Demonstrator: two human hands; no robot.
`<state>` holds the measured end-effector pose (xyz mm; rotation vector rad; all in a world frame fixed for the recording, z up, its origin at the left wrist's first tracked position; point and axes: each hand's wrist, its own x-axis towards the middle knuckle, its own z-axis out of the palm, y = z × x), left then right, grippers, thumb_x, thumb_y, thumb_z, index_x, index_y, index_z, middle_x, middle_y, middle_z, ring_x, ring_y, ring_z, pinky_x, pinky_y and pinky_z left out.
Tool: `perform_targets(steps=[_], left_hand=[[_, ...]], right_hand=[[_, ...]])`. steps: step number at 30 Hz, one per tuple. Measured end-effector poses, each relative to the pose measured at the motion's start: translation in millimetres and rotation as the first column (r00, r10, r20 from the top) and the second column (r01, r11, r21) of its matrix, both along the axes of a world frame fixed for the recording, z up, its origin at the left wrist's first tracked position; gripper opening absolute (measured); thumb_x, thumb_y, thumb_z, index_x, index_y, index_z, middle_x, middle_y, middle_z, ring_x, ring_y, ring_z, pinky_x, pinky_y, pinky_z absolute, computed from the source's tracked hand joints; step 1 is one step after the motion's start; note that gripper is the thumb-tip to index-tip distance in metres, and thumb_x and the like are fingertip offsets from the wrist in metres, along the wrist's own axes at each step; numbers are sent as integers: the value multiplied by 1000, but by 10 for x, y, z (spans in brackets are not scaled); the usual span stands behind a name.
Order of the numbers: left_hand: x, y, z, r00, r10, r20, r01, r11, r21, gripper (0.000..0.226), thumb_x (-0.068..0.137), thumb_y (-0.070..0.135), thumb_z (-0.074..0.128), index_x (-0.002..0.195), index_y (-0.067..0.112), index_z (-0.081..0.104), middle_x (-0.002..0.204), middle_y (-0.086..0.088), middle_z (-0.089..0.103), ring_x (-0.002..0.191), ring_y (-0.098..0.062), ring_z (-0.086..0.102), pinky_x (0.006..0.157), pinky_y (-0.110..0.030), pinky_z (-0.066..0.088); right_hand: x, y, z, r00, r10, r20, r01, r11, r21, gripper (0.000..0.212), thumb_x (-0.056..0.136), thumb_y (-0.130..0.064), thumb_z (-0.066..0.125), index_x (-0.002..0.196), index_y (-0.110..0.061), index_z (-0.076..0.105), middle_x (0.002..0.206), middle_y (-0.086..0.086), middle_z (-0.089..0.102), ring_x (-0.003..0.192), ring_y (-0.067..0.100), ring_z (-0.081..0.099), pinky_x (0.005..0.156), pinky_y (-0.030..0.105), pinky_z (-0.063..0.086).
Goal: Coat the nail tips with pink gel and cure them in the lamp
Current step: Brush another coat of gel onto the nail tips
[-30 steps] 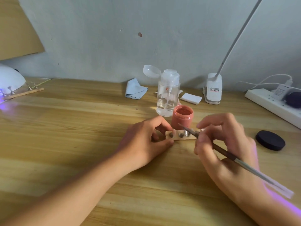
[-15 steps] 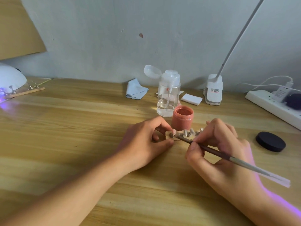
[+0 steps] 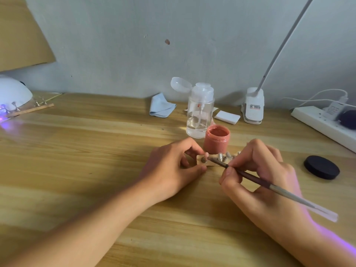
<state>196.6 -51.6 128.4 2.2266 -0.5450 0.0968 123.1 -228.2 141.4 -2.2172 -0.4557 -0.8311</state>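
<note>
Head view, wide over the wooden desk (image 3: 81, 170), and the white curing lamp (image 3: 13, 92) sits far off at the left edge, glowing purple, with a stick of tips (image 3: 28, 111) lying at its mouth. Well apart from it, mid-desk, both hands are busy.

The left hand (image 3: 173, 167) pinches the near end of a small wooden strip (image 3: 212, 164) between thumb and forefinger, pinning it flat. The right hand (image 3: 256, 176) grips the brush (image 3: 250, 175) low down, pen-style, fingers curled tight around the dark handle. Just behind them the open pink gel jar (image 3: 217, 140) stands upright, touching nothing I can make out, its black lid (image 3: 321, 167) off to the right.

Bristles are right at the leftmost nail tip (image 3: 206, 155), already pink; the other pegs on the strip look bare metal, though they're tiny.

Handling call: those tips are featherweight, thin plastic, perched on pegs, so a heavy stroke could likely flick one off. The strip is stiff and light, so hold it by its bare ends, never the wet tops. Gel looks thick and sticky; light strokes seem the wise way.
</note>
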Motion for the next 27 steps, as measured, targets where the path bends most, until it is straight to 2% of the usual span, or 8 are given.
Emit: perform_targets(steps=[5, 10, 13, 16, 20, 22, 25, 27], left_hand=[[3, 0, 5, 1000, -1, 5, 1, 1000, 14, 16, 80, 36, 76, 91, 37, 64, 89, 21, 67, 75, -1, 58, 71, -14, 43], [-1, 2, 0, 1000, 5, 10, -5, 1000, 6, 16, 80, 36, 77, 87, 38, 63, 81, 29, 62, 75, 0, 57, 65, -9, 40], [-1, 7, 2, 1000, -2, 5, 2, 1000, -12, 17, 80, 33, 78, 87, 35, 64, 77, 31, 60, 72, 1, 56, 63, -12, 39], [3, 15, -2, 1000, -10, 9, 10, 1000, -18, 18, 79, 32, 78, 86, 36, 62, 82, 31, 61, 77, 0, 56, 67, -13, 39], [11, 15, -6, 1000, -11, 9, 11, 1000, -29, 19, 78, 30, 78, 86, 36, 63, 81, 31, 61, 77, 2, 57, 65, -10, 38], [8, 12, -2, 1000, -9, 11, 10, 1000, -28, 18, 78, 30, 79, 87, 35, 63, 79, 36, 60, 78, 7, 58, 63, -6, 36], [7, 9, -4, 1000, -12, 26, 13, 1000, -19, 18, 79, 31, 78, 90, 34, 64, 79, 41, 57, 79, 9, 57, 63, -4, 36], [6, 7, -9, 1000, -13, 24, 14, 1000, -24, 18, 79, 32, 77, 90, 36, 64, 80, 41, 57, 79, 10, 57, 63, -4, 37]], right_hand=[[6, 5, 1, 999, -28, 44, 29, 1000, -13, 10, 78, -27, 55, 79, -17, 53, 67, -9, 63, 82, -1, 54, 83, 33, 42], [41, -14, 43, 990, -37, 134, 38, 999, -4, 12, 89, -21, 54, 100, -20, 59, 95, -26, 58, 82, 17, 55, 79, 26, 43], [40, -78, 83, 999, 0, 34, -4, 991, 130, 22, 92, -26, 49, 106, -22, 65, 97, -15, 67, 92, 20, 61, 83, 39, 47], [54, -103, 177, 1000, -3, -31, 12, 960, 279, 21, 92, -22, 48, 93, -28, 68, 78, -5, 71, 75, 13, 63, 64, 26, 48], [237, -149, 304, 986, -113, -122, 143, 950, 278, 8, 92, -21, 53, 87, -28, 54, 71, -11, 72, 54, 6, 56, 44, 12, 36], [363, -176, 326, 967, -176, -186, 211, 959, 189, 10, 91, -21, 56, 84, -27, 51, 70, -14, 72, 52, 6, 56, 45, 15, 40], [515, -185, 332, 936, -290, -199, 307, 950, 55, 9, 92, -26, 60, 84, -29, 56, 69, -14, 69, 54, 9, 58, 60, 36, 53], [580, -180, 303, 921, -332, -204, 337, 941, -10, 6, 92, -28, 61, 87, -27, 58, 70, -17, 66, 57, 12, 59, 66, 41, 53]])
